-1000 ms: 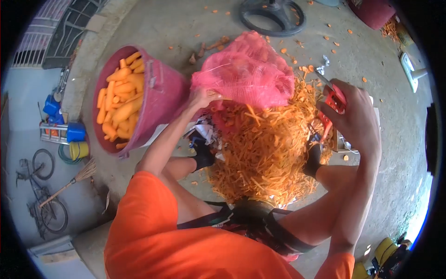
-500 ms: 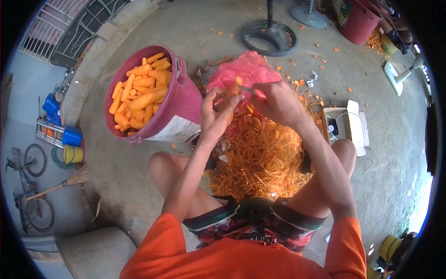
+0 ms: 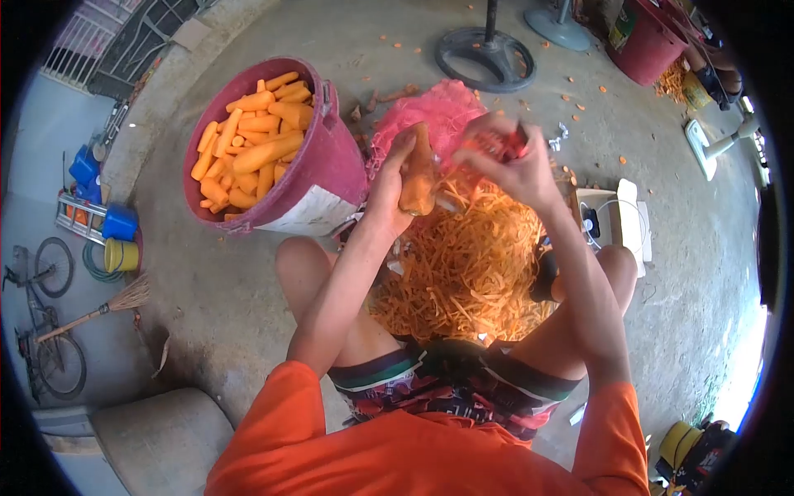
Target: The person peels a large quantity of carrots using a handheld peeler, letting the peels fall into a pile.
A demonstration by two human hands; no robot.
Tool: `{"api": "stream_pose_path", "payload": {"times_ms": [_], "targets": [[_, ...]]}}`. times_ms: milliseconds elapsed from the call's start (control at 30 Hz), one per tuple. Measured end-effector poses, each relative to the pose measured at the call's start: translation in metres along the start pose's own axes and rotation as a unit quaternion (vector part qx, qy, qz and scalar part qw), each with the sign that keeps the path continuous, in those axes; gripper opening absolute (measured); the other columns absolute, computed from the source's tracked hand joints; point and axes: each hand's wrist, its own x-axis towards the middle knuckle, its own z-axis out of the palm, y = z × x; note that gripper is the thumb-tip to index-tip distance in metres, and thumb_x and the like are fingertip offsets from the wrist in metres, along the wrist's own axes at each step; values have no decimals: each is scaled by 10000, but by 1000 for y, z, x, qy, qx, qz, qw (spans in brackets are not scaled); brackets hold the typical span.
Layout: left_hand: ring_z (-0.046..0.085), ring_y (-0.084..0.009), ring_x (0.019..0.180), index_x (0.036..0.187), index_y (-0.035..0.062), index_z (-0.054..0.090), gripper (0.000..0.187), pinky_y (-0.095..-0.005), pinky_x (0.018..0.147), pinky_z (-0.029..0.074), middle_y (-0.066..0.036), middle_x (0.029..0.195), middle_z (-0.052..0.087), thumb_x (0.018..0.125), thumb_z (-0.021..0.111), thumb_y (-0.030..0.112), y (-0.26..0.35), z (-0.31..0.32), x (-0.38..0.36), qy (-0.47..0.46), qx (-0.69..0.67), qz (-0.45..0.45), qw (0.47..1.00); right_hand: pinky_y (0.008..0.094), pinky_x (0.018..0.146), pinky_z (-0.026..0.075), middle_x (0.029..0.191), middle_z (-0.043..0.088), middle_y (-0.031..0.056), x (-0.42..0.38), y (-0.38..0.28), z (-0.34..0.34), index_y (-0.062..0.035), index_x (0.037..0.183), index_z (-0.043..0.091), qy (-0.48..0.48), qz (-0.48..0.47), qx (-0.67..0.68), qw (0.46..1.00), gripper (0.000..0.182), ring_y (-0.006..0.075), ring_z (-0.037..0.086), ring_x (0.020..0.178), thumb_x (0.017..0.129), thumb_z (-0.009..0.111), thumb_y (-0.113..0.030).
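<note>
My left hand (image 3: pixel 387 183) is closed around a carrot (image 3: pixel 420 172), which it holds upright with the dull skin showing. To its right, my right hand (image 3: pixel 528 172) grips a red-handled knife (image 3: pixel 518 142); motion smears the hand and its blade is hard to make out. Below both hands a heap of orange carrot peelings (image 3: pixel 463 277) lies between my legs. Just beyond my hands is a pink mesh sack (image 3: pixel 426 112). On the left stands a magenta bucket (image 3: pixel 335 161) filled with peeled carrots (image 3: pixel 260 140).
An open white box (image 3: pixel 626 217) with a cable lies by my right knee. Ahead stands a round black stand base (image 3: pixel 486 59). Carrot bits are scattered over the concrete floor. Another red bucket (image 3: pixel 649 41) and part of another person (image 3: pixel 724 78) are at the far right.
The carrot in my left hand is now upright and turned, its thick end low. My right hand has moved right and away from it with the knife. The view has shifted slightly.
</note>
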Motion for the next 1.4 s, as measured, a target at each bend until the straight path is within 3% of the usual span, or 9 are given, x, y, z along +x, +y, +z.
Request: {"api": "stream_pose_path", "payload": {"times_ms": [100,400,500,633,867,1067,1167,1267,1400], "targets": [[679,-136,1014,1311,198,616,302,-359,793,597,39,1153,672,1028,638,302,-14,11,4,-48,-39,-16,998,310,747,542,912,742,84,0,-23,6,-31,968,738,-107,-170,-101,974,276,190,696,805,783,900,-158],[659,-151,1041,1342,148,570,373,-342,809,589,-8,1153,644,1028,635,338,-22,17,4,-68,6,-113,991,293,754,548,892,754,47,30,32,-47,-29,946,729,85,-6,-45,995,155,107,694,827,875,822,-131],[697,-164,991,1313,154,593,303,-351,671,604,-38,1146,675,1050,597,304,-20,25,3,-39,-10,-55,998,267,712,557,875,756,39,9,-15,-7,0,943,709,-119,-260,-133,949,117,116,714,773,899,792,-69],[699,-144,960,1323,197,587,290,-328,636,606,-15,1204,671,1057,578,311,-17,14,-1,-85,68,-86,990,266,689,570,910,755,44,28,21,-41,-14,897,731,36,-8,-6,999,44,114,700,788,904,771,-31],[704,-174,952,1328,105,574,314,-410,688,636,-51,1166,681,1050,562,250,-19,12,3,-34,7,-65,997,298,715,565,904,755,30,6,-9,-2,-22,909,732,-128,-170,-114,970,172,98,690,807,847,855,-125],[710,-189,891,1285,80,610,308,-375,636,619,-91,1026,699,1058,554,280,-12,-1,8,-87,-63,-137,985,312,701,554,893,756,56,27,22,-25,-21,941,729,58,-34,-45,997,162,144,705,802,865,835,-118],[690,-193,872,1332,99,605,340,-336,608,566,-109,1052,695,1061,575,303,-4,36,-3,27,-87,-117,989,272,713,557,890,761,53,7,-25,6,4,925,735,-132,-235,-114,956,115,102,698,779,891,807,-79],[696,-179,930,1364,98,587,349,-329,640,573,-124,1115,693,1065,573,277,-14,-3,0,-211,-88,-129,965,285,751,570,921,766,58,24,18,-19,-7,934,745,8,-39,-48,998,123,103,705,835,870,820,-81],[675,-144,878,1370,130,582,396,-329,658,585,-15,1071,660,1033,632,332,-15,11,1,-52,-22,-90,994,288,764,573,917,762,52,25,17,-19,-25,947,760,-7,-62,-11,998,127,114,705,838,864,821,-99]]}}
